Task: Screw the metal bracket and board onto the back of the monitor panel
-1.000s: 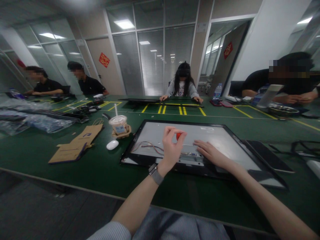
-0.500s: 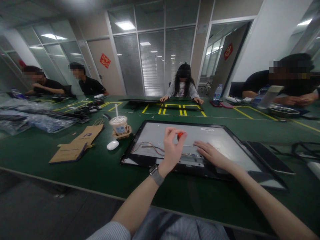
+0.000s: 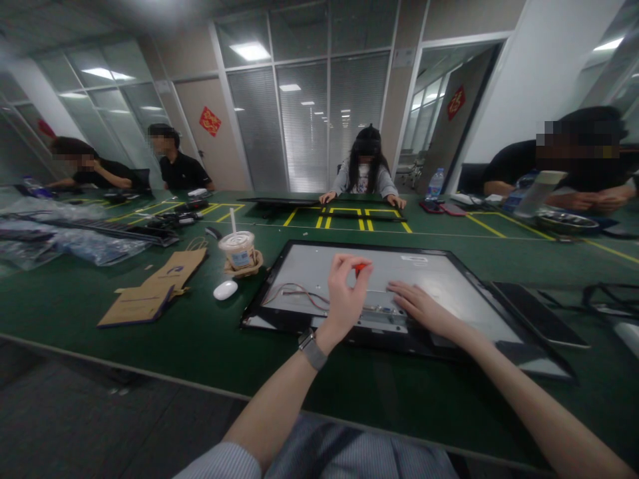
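Note:
My left hand [image 3: 344, 293], with a watch on its wrist, is closed above a display panel [image 3: 309, 266]. Thumb and fingertips pinch the red end [image 3: 360, 269] of what looks like a screwdriver; its lower part is hidden behind the hand. The panel lies flat, its grey metal back up inside a black frame. Palm down, my right hand [image 3: 419, 306] rests on the panel with its fingers stretched out and nothing gripped. Between the hands runs a strip with a small circuit board [image 3: 382, 309]. Thin coloured wires [image 3: 304, 293] lie on the panel's left part.
Left of the panel are a drink cup [image 3: 237, 249] in a cardboard holder, a white mouse [image 3: 225, 290] and a brown paper bag [image 3: 160, 286]. A dark flat slab [image 3: 536, 313] lies at right. Across the green table [image 3: 200, 352], a person [image 3: 367, 166] handles another panel; others sit at both sides.
The red end between my left fingers looks slightly turned and lower. My right hand has stayed in place. At the far left, two seated people have shifted a little.

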### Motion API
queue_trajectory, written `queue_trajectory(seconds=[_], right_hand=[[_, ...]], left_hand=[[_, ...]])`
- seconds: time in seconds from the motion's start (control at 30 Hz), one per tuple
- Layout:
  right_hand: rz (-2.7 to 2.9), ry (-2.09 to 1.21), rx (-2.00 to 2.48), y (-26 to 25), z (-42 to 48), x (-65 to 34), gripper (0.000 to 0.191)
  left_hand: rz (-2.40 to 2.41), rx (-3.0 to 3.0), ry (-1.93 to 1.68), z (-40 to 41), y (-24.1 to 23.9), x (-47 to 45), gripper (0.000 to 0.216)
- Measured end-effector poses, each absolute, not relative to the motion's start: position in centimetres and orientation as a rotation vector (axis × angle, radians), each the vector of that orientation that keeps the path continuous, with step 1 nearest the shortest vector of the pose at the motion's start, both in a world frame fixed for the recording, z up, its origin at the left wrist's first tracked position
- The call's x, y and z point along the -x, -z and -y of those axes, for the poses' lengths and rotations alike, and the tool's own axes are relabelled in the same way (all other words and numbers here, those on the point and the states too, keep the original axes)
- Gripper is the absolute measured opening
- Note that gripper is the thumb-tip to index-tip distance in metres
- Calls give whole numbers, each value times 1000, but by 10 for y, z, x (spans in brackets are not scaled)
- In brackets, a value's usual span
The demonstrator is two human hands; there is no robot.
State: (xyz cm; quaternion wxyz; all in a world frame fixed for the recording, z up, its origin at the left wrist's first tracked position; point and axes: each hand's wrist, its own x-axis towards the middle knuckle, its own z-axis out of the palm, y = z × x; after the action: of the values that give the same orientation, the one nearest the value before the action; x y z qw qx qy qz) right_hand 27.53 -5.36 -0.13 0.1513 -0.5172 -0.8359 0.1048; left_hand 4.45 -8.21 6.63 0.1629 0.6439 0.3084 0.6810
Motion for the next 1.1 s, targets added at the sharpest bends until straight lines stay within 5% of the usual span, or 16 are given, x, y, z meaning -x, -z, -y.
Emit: queue_trajectory(seconds=[0.17, 0.47, 1.1], right_hand=[[2398, -310, 1498, -1, 55, -274, 59], [2402, -320, 1488, -2, 55, -274, 59], [2400, -330, 1496, -4, 56, -272, 60]], left_hand=[[-880, -1835, -1862, 83, -67, -44, 24], [-890, -1858, -1918, 81, -67, -44, 7], [-837, -1818, -1791, 83, -63, -43, 29]])
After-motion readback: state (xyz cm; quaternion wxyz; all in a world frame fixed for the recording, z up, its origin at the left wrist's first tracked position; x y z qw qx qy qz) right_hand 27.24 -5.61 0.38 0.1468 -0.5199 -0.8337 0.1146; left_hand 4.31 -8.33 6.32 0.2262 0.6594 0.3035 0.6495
